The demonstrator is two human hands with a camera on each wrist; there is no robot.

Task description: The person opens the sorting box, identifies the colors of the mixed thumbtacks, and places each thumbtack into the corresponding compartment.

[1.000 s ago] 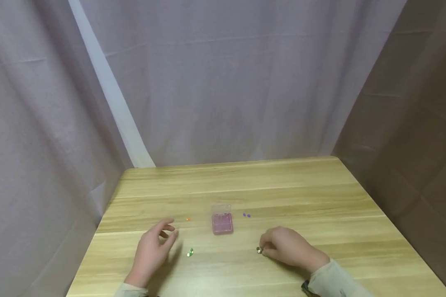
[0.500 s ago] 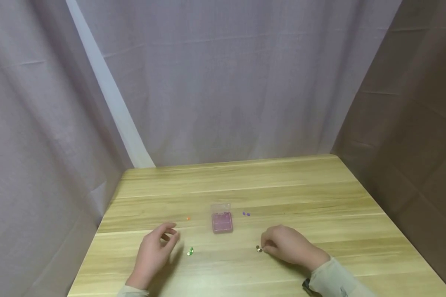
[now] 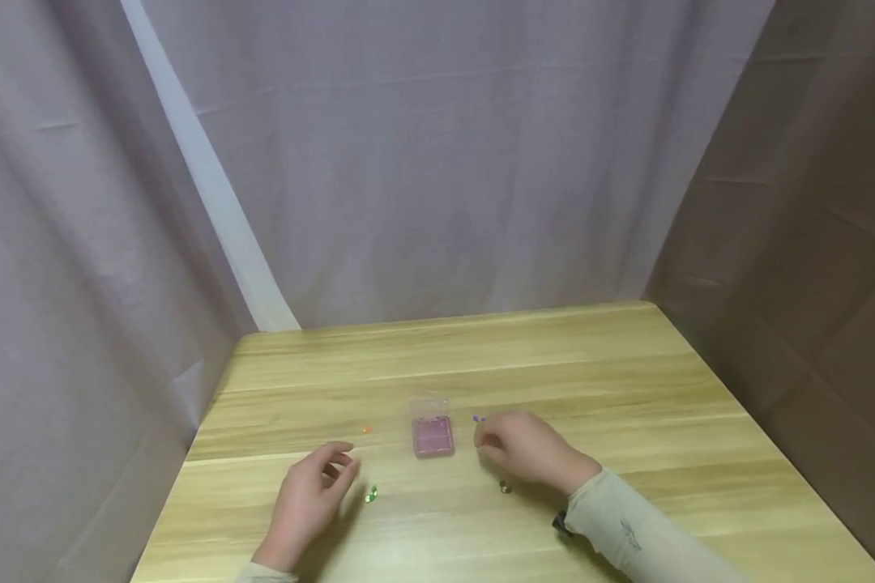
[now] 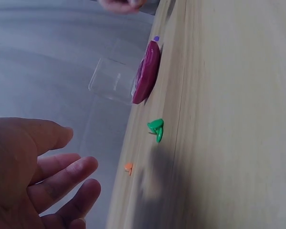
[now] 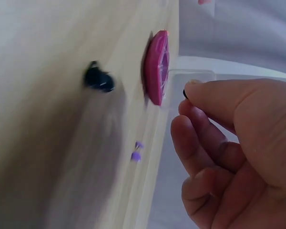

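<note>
Between the thumb and forefinger of my right hand (image 3: 532,452) is a small black tack (image 5: 185,94), mostly covered by the fingertips. This hand is above the table, to the right of a small pink box (image 3: 433,438) whose clear lid (image 4: 112,81) stands raised. Other black tacks (image 5: 98,78) lie below the hand in a little cluster. My left hand (image 3: 308,500) hovers with loosely bent fingers and holds nothing. Green tacks (image 4: 156,127) lie to its right, and orange ones (image 4: 128,167) lie farther back.
Purple tacks (image 5: 136,155) lie to the right of the box, partly behind my right hand in the head view. The wooden table (image 3: 467,356) meets grey curtains (image 3: 437,186) at the back and sides.
My right hand has lifted from the black tacks with one in its fingers and moved left and away from me, toward the box. The left hand has barely moved.
</note>
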